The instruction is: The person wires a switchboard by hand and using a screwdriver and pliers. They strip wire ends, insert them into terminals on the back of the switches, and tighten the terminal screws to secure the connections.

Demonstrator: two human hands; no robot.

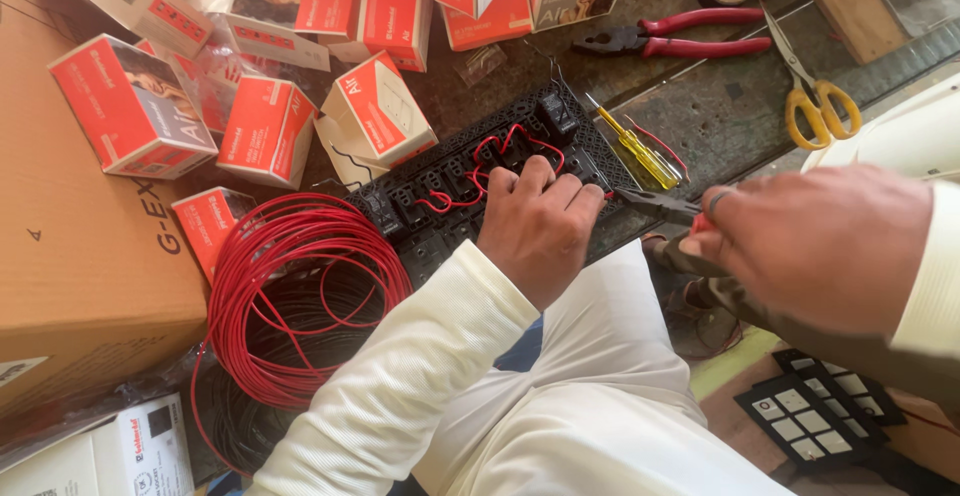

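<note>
Wiring step in hand, by the look of it: left hand pressed knuckles-up on a black plastic switch-mounting frame at picture centre, fingers curled down over short red jumper wires looped between the switch backs. Right hand, at 3 o'clock, clenched round the red grip of a small pointed plier or cutter, tip just beside the left fingertips. Next move likely calls for a steady frame and a fine nip at one wire end.

Scattered from 9 to 12 o'clock: small red-and-white cardboard cartons, some tipped on edge. Large plain brown cardboard box at 9. Coil of red insulated wire at 7. White carton at 8.
</note>
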